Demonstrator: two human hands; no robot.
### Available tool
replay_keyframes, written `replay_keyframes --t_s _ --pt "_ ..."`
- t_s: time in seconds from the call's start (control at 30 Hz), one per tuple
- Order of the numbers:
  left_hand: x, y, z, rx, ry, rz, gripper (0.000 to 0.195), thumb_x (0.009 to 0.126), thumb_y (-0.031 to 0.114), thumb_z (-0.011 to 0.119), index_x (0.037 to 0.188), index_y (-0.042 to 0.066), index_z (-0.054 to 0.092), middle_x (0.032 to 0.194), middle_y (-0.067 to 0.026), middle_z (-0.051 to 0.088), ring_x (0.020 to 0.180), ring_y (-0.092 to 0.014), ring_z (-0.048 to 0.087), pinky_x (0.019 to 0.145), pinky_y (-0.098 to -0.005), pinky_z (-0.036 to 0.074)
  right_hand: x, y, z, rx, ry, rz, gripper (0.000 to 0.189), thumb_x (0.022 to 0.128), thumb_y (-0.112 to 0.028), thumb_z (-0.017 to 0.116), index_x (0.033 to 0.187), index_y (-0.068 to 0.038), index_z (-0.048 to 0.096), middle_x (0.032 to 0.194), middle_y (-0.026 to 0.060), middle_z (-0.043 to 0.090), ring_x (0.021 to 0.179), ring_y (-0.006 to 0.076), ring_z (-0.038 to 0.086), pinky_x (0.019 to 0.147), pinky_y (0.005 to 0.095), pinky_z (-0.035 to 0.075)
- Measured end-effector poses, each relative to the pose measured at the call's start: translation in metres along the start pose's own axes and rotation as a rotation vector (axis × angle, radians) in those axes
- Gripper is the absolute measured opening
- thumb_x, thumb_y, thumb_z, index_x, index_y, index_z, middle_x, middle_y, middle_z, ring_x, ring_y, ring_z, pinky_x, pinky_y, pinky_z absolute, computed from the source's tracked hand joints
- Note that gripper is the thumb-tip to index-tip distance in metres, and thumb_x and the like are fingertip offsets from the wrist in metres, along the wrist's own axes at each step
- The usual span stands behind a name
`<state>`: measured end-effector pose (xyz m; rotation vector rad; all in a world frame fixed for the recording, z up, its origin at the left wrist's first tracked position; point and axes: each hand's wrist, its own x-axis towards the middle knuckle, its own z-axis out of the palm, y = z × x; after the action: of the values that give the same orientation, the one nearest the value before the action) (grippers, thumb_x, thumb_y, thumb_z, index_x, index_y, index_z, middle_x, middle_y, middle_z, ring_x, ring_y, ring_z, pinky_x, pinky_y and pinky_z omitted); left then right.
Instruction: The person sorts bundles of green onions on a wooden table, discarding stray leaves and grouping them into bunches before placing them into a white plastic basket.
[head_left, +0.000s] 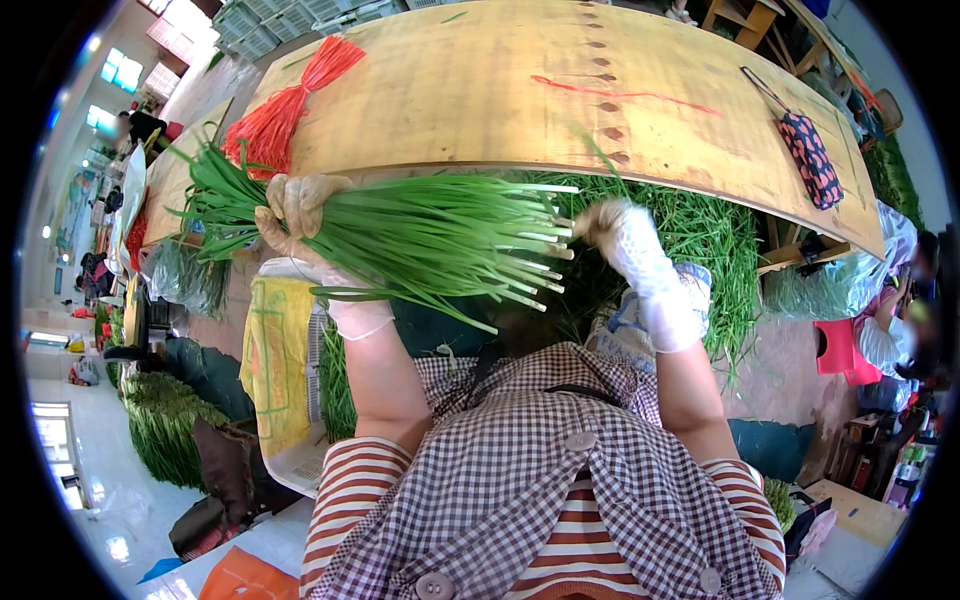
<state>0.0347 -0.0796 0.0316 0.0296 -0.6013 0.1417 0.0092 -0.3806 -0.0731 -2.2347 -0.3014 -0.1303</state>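
My left hand (296, 210), in a soiled glove, grips a thick bunch of garlic chives (427, 232) around its leafy part. The bunch lies sideways in the air in front of me, white stem ends to the right and green tips to the left. Close to those stem ends is my right hand (619, 229), gloved and with its fingers curled. Motion blurs its fingertips, so whether they pinch anything cannot be told. A blurred green blade (600, 154) stands just above it. Loose chive leaves (705, 240) are heaped below, between me and the table.
A wooden table (450, 112) spans the front, bearing a tied bundle of red plastic strands (300, 105), one loose red strand (626, 94) and a patterned pouch (810, 157). At my left stands a white crate (289, 465) with a yellow sack (277, 360). People sit farther off on both sides.
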Motion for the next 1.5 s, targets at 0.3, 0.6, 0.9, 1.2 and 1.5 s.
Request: replay_keyframes --t_s 0.3,0.6,0.9,1.2,1.5 --pt "-0.007 -0.011 -0.008 0.011 -0.118 -0.002 0.023 0.078 0.015 0.056 0.065 0.014 0.038 0.043 0.0071 0.037 0.037 -0.003 0.035 0.053 -0.0179 0.039 -0.022 -0.102 -0.018 0.78 -0.034 0.374 0.025 0.069 -0.01 0.073 0.093 -0.005 0.067 0.097 0.0101 0.06 0.084 0.0141 0.058 0.078 0.0262 0.047" --pt "-0.009 -0.01 -0.012 -0.02 -0.041 -0.029 0.023 0.081 0.016 0.054 0.065 0.014 0.038 0.043 0.0079 0.034 0.037 -0.003 0.033 0.06 -0.0209 0.041 -0.024 -0.075 0.002 0.746 0.158 0.16 0.019 0.07 -0.008 0.071 0.088 -0.002 0.066 0.095 0.0086 0.06 0.091 0.0159 0.056 0.079 0.0273 0.046" --pt "-0.009 -0.014 -0.015 0.029 0.02 -0.014 0.025 0.078 0.011 0.055 0.061 0.015 0.037 0.042 0.0077 0.036 0.038 -0.004 0.036 0.054 -0.0192 0.042 -0.03 -0.076 -0.002 1.165 0.207 0.212 0.008 0.072 -0.007 0.068 0.079 -0.003 0.067 0.093 0.0069 0.062 0.087 0.0155 0.058 0.078 0.0305 0.047" --pt "-0.009 -0.012 -0.013 0.034 -0.02 -0.045 0.026 0.078 0.013 0.056 0.061 0.015 0.036 0.042 0.0071 0.036 0.037 -0.004 0.035 0.058 -0.02 0.041 -0.031 -0.082 -0.016 0.804 0.188 0.25 0.022 0.074 -0.003 0.067 0.096 -0.002 0.066 0.09 0.0077 0.065 0.08 0.0105 0.059 0.073 0.0209 0.049" --pt "-0.012 -0.023 -0.027 0.048 0.062 -0.051 0.025 0.082 0.016 0.053 0.063 0.015 0.037 0.044 0.0069 0.032 0.041 -0.005 0.034 0.063 -0.0228 0.041 -0.013 -0.079 -0.001 1.294 0.316 0.16 0.013 0.077 -0.01 0.066 0.088 -0.004 0.066 0.085 0.0046 0.065 0.075 0.0112 0.06 0.069 0.0248 0.048"
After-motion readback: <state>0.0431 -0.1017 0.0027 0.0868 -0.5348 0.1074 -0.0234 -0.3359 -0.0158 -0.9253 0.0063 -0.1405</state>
